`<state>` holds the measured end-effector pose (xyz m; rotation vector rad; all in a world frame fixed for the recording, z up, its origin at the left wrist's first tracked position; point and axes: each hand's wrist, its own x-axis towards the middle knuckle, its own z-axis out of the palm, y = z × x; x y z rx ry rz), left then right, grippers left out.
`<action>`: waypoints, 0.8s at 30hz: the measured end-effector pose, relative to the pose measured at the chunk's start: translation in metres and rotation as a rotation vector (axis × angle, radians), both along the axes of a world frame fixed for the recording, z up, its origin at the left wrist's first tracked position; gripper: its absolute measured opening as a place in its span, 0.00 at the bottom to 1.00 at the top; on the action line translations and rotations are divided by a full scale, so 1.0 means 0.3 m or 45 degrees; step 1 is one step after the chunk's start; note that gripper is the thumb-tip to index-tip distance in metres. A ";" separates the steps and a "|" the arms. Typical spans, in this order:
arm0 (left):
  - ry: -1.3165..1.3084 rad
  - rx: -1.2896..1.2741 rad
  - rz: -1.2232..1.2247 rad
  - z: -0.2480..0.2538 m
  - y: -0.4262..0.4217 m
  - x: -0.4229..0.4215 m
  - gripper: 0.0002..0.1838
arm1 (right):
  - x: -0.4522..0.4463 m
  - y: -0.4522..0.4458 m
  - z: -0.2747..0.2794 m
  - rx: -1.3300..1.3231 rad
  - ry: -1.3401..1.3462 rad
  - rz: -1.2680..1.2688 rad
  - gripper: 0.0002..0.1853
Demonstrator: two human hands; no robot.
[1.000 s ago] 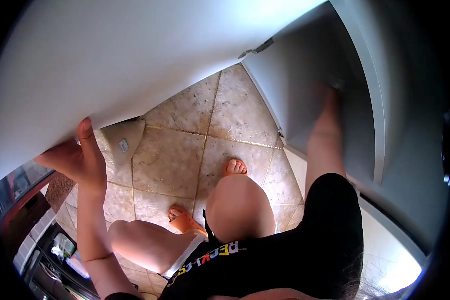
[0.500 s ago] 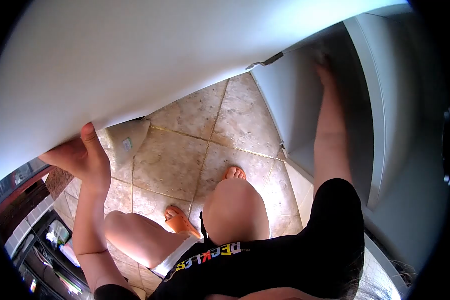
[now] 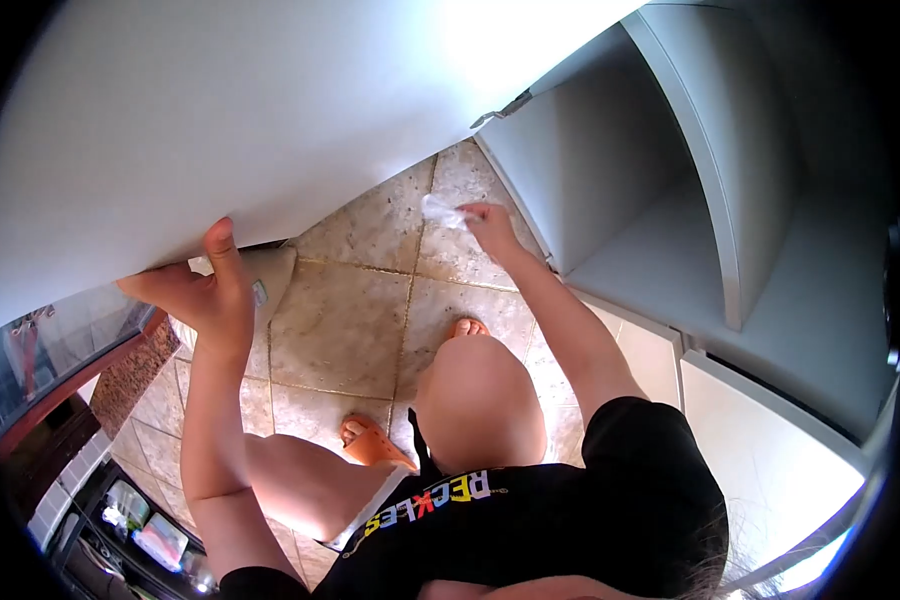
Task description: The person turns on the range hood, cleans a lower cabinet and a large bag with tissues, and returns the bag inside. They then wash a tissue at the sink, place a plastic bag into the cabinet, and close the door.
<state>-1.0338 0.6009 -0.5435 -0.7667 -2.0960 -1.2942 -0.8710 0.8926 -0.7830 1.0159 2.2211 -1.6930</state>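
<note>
A large white cabinet door [image 3: 230, 110] fills the upper left, swung open. My left hand [image 3: 205, 285] grips its lower edge, with the thumb raised against the near face and the other fingers partly hidden. Outside the cabinet, over the tiled floor, my right hand [image 3: 488, 225] pinches a crumpled whitish, translucent piece [image 3: 444, 211], perhaps a wipe or plastic. To the right of that hand is the open grey cabinet compartment [image 3: 610, 180], with a curved divider [image 3: 705, 160] on its right side. A metal hinge [image 3: 500, 110] joins door and cabinet.
Below the door stands a pale bag [image 3: 275, 280] with a small label. My feet in orange slippers [image 3: 373, 443] rest on the tile floor [image 3: 340, 330]. At lower left are a granite edge [image 3: 130, 395] and a black rack [image 3: 100, 535] with packages. White cabinet fronts [image 3: 760, 450] are at lower right.
My right hand has come out of the cabinet compartment and moved left over the floor with the whitish piece. My left hand stays on the door, slightly further right in view.
</note>
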 end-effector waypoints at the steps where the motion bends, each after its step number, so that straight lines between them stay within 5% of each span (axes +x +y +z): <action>1: -0.013 0.010 -0.015 -0.009 -0.006 -0.002 0.34 | 0.026 -0.029 0.011 -0.004 -0.005 -0.008 0.13; 3: -0.031 0.014 -0.031 -0.020 -0.010 -0.011 0.34 | 0.031 -0.076 0.106 -0.838 0.017 -0.407 0.16; 6: 0.021 0.049 -0.009 -0.019 0.001 -0.004 0.34 | 0.021 -0.040 0.200 -1.182 0.039 -0.524 0.22; 9: -0.022 0.122 0.005 -0.016 0.015 0.002 0.34 | -0.015 0.120 0.151 -1.124 0.277 -0.620 0.23; 15: -0.003 0.046 0.061 -0.017 0.016 0.001 0.34 | -0.206 0.561 0.089 0.169 0.415 -0.781 0.15; 16: 0.024 0.055 0.053 -0.022 0.018 -0.004 0.34 | -0.252 0.607 0.049 0.161 0.415 -0.778 0.15; 18: 0.053 0.057 0.047 -0.030 0.015 -0.009 0.34 | -0.313 0.644 -0.021 1.058 0.165 -0.460 0.11; 19: 0.054 0.038 0.034 -0.036 0.008 -0.014 0.33 | -0.334 0.627 -0.044 1.055 0.164 -0.463 0.11; 21: 0.039 0.017 0.005 -0.043 0.001 -0.015 0.33 | -0.377 0.496 -0.048 1.593 0.076 -0.414 0.12; 24: -0.027 0.071 0.006 -0.040 0.019 -0.012 0.33 | -0.312 0.373 -0.103 1.580 0.428 -0.104 0.12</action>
